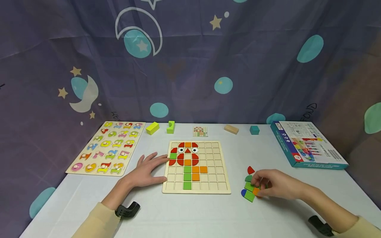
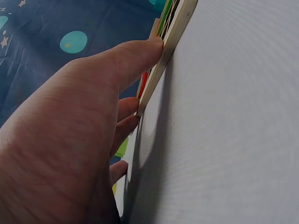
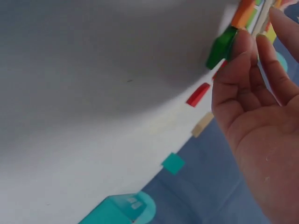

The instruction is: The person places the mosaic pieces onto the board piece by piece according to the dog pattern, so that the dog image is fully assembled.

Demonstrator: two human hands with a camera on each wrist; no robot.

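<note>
A square wooden grid board (image 1: 212, 180) lies in the middle of the table, with red, orange and green tiles (image 1: 187, 169) set in its cells. Against the board's left edge rests my left hand (image 1: 146, 173), fingers spread and thumb at the near part of that edge; the left wrist view also shows the thumb (image 2: 140, 51) touching the wooden side. Over a small cluster of loose tiles is my right hand (image 1: 278, 183), its fingers loosely bent. Green tiles (image 1: 249, 195), a red one (image 1: 250, 170) and an orange one (image 1: 256, 191) show beside it. Thumb and fingertips look apart in the right wrist view.
A number puzzle board (image 1: 108, 148) lies at the left. Along the back stand a yellow-green block (image 1: 152, 128), a notched green block (image 1: 170, 127), a small pattern card (image 1: 200, 131), a wooden block (image 1: 231, 129) and a teal cube (image 1: 254, 130). A box (image 1: 309, 143) lies at right.
</note>
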